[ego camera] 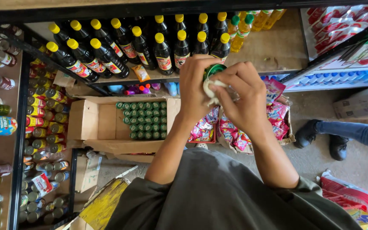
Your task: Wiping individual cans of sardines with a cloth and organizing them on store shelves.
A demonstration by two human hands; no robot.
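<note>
Left hand (196,85) gripping a green-capped bottle (213,70) at frame centre, right hand (241,100) closed on a white cloth (211,88) pressed against it — dark yellow-capped bottles (162,51) on the shelf at 12 o'clock, open cardboard box (99,121) of green-capped bottles at 9 o'clock.

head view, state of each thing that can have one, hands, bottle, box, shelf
left hand: closed around the green-capped bottle
right hand: pressing a white cloth to the bottle
green-capped bottle: capped, held up, mostly hidden by the hands
white cloth: bunched against the bottle
cardboard box: open, right part packed with green-capped bottles
dark bottles: capped yellow, upright in rows on the shelf
</note>
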